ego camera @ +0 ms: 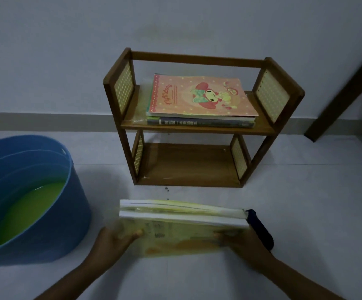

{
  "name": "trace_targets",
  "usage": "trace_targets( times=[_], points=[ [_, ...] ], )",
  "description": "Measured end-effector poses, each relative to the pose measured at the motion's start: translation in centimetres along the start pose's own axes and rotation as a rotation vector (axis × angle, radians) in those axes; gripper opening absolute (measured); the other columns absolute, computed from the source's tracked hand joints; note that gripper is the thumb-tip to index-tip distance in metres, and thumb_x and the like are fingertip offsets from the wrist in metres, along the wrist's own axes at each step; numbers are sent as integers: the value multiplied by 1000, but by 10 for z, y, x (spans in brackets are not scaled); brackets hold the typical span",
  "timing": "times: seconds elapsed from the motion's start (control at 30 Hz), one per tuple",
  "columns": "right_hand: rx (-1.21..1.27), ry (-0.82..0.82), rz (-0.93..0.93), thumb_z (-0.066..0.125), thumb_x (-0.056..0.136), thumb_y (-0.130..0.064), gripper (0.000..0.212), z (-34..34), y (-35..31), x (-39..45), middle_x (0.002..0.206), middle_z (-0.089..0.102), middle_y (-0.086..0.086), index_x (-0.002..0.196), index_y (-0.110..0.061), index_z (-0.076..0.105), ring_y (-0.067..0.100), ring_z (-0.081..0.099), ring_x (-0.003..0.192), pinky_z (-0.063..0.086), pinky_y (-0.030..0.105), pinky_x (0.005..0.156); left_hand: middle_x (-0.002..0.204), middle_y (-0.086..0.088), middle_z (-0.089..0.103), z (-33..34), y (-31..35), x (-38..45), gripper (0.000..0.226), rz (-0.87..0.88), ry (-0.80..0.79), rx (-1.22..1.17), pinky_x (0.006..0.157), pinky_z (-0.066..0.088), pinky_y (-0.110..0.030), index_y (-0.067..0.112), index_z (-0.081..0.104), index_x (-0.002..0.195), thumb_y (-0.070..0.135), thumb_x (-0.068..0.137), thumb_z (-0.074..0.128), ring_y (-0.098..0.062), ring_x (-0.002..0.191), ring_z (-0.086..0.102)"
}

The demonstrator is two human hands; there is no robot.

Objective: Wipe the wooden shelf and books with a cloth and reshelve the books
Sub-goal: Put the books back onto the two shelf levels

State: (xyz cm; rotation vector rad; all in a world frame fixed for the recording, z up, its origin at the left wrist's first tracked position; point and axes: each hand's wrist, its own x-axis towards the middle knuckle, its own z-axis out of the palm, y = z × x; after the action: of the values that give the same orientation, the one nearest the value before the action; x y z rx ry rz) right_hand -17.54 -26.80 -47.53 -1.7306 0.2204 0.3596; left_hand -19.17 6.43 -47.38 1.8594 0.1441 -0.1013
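A small two-tier wooden shelf (197, 129) stands on the floor against the wall. On its upper board lies a flat pile of books, a pink cartoon-cover book (199, 96) on top and a dark book (199, 122) beneath. The lower board is bare. In front of the shelf I hold a stack of yellow books (180, 226) just above the floor. My left hand (113, 240) grips its left edge, and my right hand (244, 247) grips its right edge. A dark blue cloth (262, 230) lies under the stack's right end, beside my right hand.
A large blue tub (74, 191) with yellow-green water stands on the floor at the left. A dark wooden door frame (344, 83) slants down at the right. The pale tiled floor (305, 191) meets a grey skirting along the wall.
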Motion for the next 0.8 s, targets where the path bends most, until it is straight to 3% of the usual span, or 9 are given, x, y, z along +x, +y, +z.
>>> trace_targets(
  times=[0.13, 0.2, 0.27, 0.37, 0.43, 0.5, 0.57, 0.63, 0.8],
  points=[
    [-113, -71, 20, 65, 83, 10, 32, 0, -3, -2, 91, 61, -8, 104, -13, 58, 5, 61, 79, 53, 11, 67, 97, 28, 71, 4, 7, -1, 53, 56, -21, -26, 75, 55, -13, 58, 67, 91, 15, 67, 86, 3, 90, 68],
    [-117, -15, 3, 61, 82, 16, 40, -4, -2, 3, 93, 62, -7, 102, -19, 57, 3, 65, 80, 54, 13, 67, 92, 32, 70, 2, 9, 1, 66, 82, 17, -26, 72, 53, -8, 63, 65, 88, 1, 69, 79, 8, 88, 67],
    [-118, 10, 34, 60, 83, 16, 42, -4, 8, 7, 96, 60, -10, 104, -21, 56, -8, 64, 81, 49, 6, 67, 93, 32, 70, 2, 4, 1, 50, 87, 27, -19, 73, 53, -7, 62, 65, 88, 22, 67, 85, 9, 88, 66],
    [-138, -29, 56, 63, 84, 11, 37, -1, 16, 7, 93, 59, -9, 109, -13, 51, 8, 60, 86, 47, 3, 64, 100, 24, 71, 5, -7, -2, 40, 43, 22, -1, 73, 53, -8, 49, 69, 95, 30, 64, 86, 1, 92, 68],
    [-129, -43, 82, 77, 76, 1, 46, 1, 8, 10, 98, 62, 3, 113, -9, 52, 22, 62, 91, 55, 16, 70, 97, 18, 74, 5, -7, 6, 33, -14, 24, -2, 71, 55, -12, 31, 72, 94, 32, 63, 82, -8, 90, 71],
    [-167, -30, 44, 79, 75, -7, 53, 1, 2, 19, 107, 63, 13, 121, -10, 51, 34, 64, 102, 57, 38, 81, 92, 9, 77, 3, 4, 23, 47, -57, -51, 54, 70, 60, -24, 22, 70, 95, 52, 61, 82, -12, 85, 73],
    [-107, -12, 40, 68, 86, -4, 42, -3, -4, 30, 105, 66, 18, 122, -18, 50, 38, 68, 94, 58, 49, 70, 92, 2, 77, 3, 20, 45, 43, -87, -147, 98, 70, 61, -33, 16, 69, 98, 46, 69, 79, -13, 82, 74],
    [7, 17, 100, 62, 91, -8, 30, -6, -16, 43, 95, 71, 16, 116, -22, 54, 33, 73, 78, 55, 39, 52, 94, -5, 77, 10, 32, 70, 30, -110, -163, 58, 71, 61, -35, 10, 66, 104, 29, 81, 71, -17, 82, 74],
    [17, 96, 129, 62, 92, -11, 21, -25, -57, 106, 81, 68, 12, 112, -6, 60, 20, 67, 57, 48, 26, 46, 107, -15, 71, 25, 49, 140, 32, -218, -234, -12, 84, 57, -52, 8, 59, 114, 8, 84, 68, -30, 95, 71]
  ],
)
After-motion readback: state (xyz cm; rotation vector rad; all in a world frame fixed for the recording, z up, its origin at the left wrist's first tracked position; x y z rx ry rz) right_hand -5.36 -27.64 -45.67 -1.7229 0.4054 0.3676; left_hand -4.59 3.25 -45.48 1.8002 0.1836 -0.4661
